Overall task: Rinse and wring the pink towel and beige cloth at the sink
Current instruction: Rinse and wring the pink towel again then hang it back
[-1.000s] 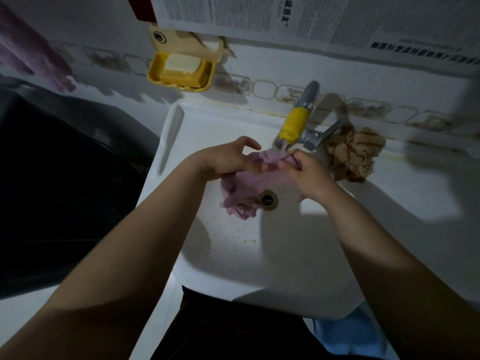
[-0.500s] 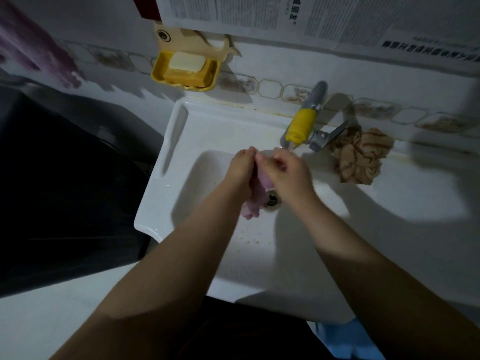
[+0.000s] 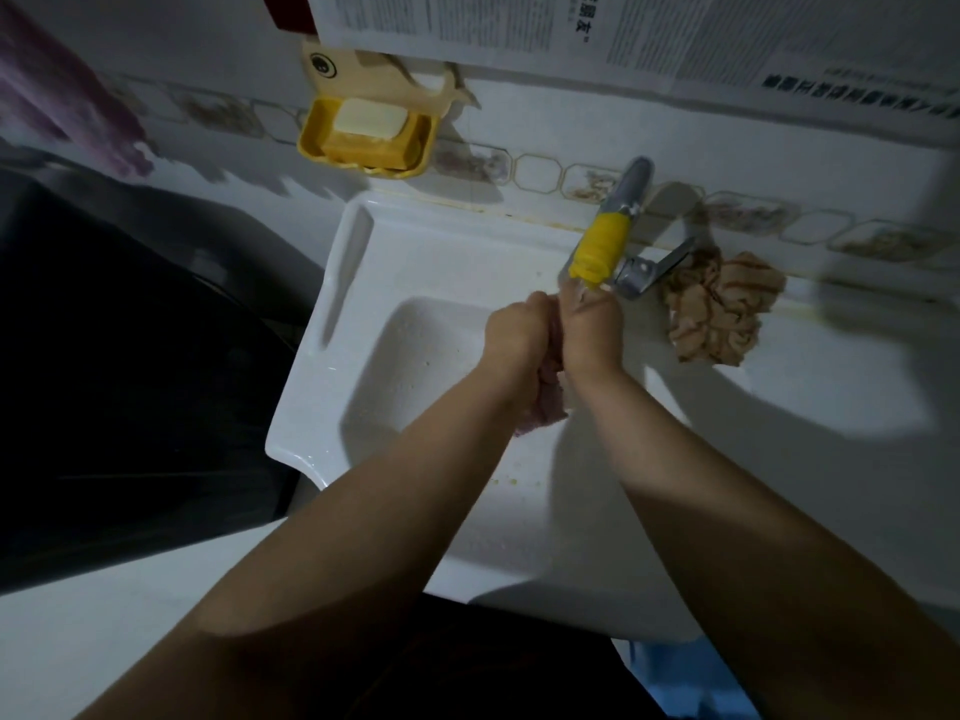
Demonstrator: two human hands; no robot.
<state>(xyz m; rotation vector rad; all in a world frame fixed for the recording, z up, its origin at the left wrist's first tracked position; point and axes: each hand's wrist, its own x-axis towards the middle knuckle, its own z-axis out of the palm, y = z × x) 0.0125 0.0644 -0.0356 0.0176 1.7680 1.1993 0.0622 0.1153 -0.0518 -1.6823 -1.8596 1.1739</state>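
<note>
1. Hands met over the far middle of the sink (image 3: 332, 407): the left hand (image 3: 514, 340) and right hand (image 3: 592, 335) were pressed side by side, just below the tap (image 3: 602, 246) with its yellow nozzle.
2. Between them sat the pink towel (image 3: 545, 402), bunched into a thick roll whose long axis ran near to far, from the wrists up toward the spout. Only its near end showed, hanging below the palms over the basin.
3. Left fingers were curled round the roll from the left side; right fingers (image 3: 587, 298) were wrapped round it from the right, their tips close under the nozzle. Both grips looked tight, though the fingertips themselves were mostly hidden.
4. Neither hand was clearly nearer the towel; both held it equally, so a wringing twist would likely turn about that near-to-far axis, the hands rotating opposite ways.
5. Whether water was running could not be told in the dim light.
6. Off to the right, the beige cloth (image 3: 722, 314) lay crumpled on the sink's rim surface, just beside the tap handle (image 3: 654, 272) and well apart from both hands; the right hand was the nearer one to it. It probably awaited its turn.
7. On the wall, far left, a yellow soap dish (image 3: 317, 142) held a pale bar of soap (image 3: 369, 119).
8. Basin contents were otherwise a few small specks near the front.
</note>
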